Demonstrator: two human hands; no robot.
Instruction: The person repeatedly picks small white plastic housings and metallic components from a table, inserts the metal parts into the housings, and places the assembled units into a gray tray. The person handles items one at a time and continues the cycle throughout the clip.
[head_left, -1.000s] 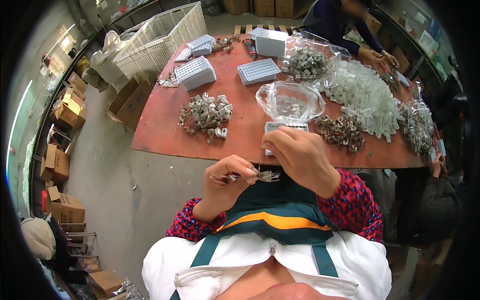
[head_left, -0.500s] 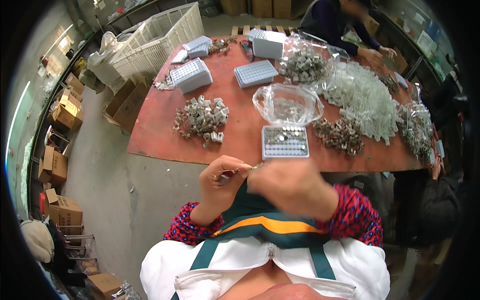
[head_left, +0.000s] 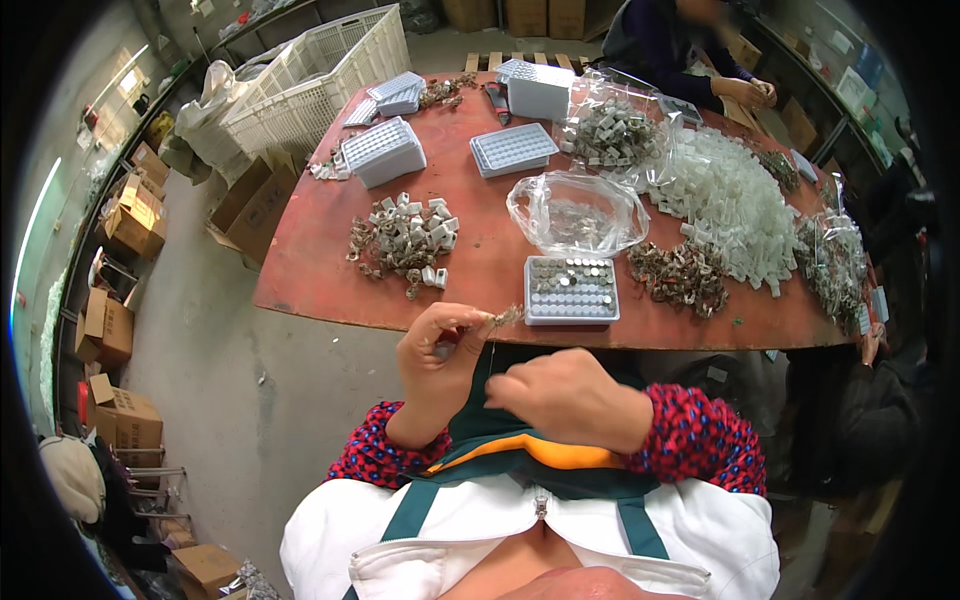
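At near edge of red table (head_left: 320, 270), I see left hand (head_left: 440, 350) pinching small metallic bunch (head_left: 510, 316) between thumb and forefinger, bunch just left of white tray (head_left: 572, 321). Right hand (head_left: 575, 400) lower, over dark green apron (head_left: 490, 425), fingers curled inward; whether they grip anything, I cannot tell. Round silvery pieces (head_left: 545, 266) sit mostly in tray's far rows. Clear plastic bag (head_left: 575, 225) behind tray; brownish metal pile (head_left: 680, 278) to right.

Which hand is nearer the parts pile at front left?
Left. The left hand is below and slightly right of the pile in view; the right hand is lower and farther right.
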